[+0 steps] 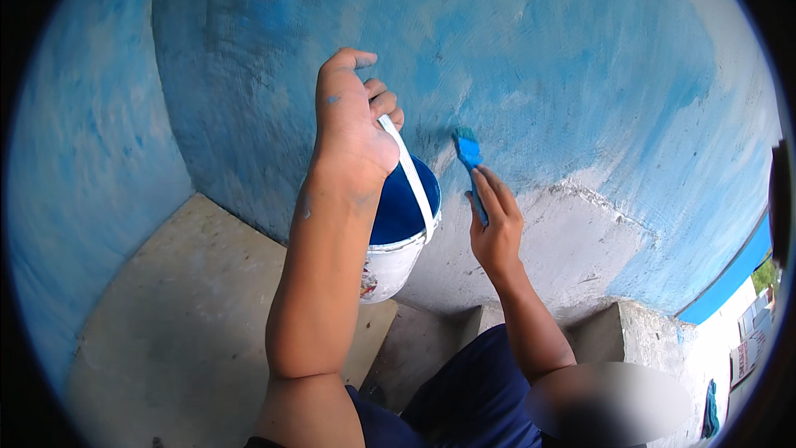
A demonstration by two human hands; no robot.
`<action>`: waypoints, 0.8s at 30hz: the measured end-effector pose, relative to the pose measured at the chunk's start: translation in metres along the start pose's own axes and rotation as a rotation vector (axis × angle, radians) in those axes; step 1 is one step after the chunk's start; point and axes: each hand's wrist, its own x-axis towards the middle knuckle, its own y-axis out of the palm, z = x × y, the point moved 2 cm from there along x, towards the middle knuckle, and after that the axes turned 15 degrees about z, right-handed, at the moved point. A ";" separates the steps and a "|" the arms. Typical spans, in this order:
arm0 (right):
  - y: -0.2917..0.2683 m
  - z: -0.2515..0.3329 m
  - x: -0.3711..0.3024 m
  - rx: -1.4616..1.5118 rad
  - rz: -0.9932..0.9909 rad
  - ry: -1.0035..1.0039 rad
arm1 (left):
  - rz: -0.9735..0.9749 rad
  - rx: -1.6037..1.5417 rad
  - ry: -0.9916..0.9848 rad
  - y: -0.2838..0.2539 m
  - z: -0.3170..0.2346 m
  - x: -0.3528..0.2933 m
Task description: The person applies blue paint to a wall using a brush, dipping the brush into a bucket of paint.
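Observation:
My left hand [355, 112] is raised in front of the wall, fingers curled round the white handle of a paint bucket [396, 270]. The bucket hangs below the wrist, partly hidden by my forearm, and blue paint [398, 207] shows inside. To its right, my right hand [500, 224] grips a blue paintbrush [469, 152] by the handle. The brush points upward, its bristles against or very close to the wall [564, 75]; which of the two I cannot tell. Streaky blue covers the upper wall, while a patch lower down is greyish white. Paint smears mark my left hand and forearm.
At the left, a second blue wall [83, 141] meets the first in a corner. A pale, speckled flat slab [199, 299] lies below. Concrete step-like ledges [638, 336] stand at lower right. A dark green cloth [711, 409] hangs near the right edge.

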 end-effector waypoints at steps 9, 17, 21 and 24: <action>-0.007 0.008 0.007 0.036 0.076 0.013 | -0.006 0.076 0.144 0.021 -0.021 -0.037; -0.008 0.005 0.009 0.050 0.114 -0.028 | -0.017 0.104 0.244 0.013 -0.043 -0.044; -0.007 0.006 0.003 0.136 0.282 -0.014 | 0.011 0.107 0.249 0.012 -0.049 -0.048; -0.017 0.003 0.012 0.091 0.028 -0.044 | -0.015 0.083 0.251 0.013 -0.051 -0.047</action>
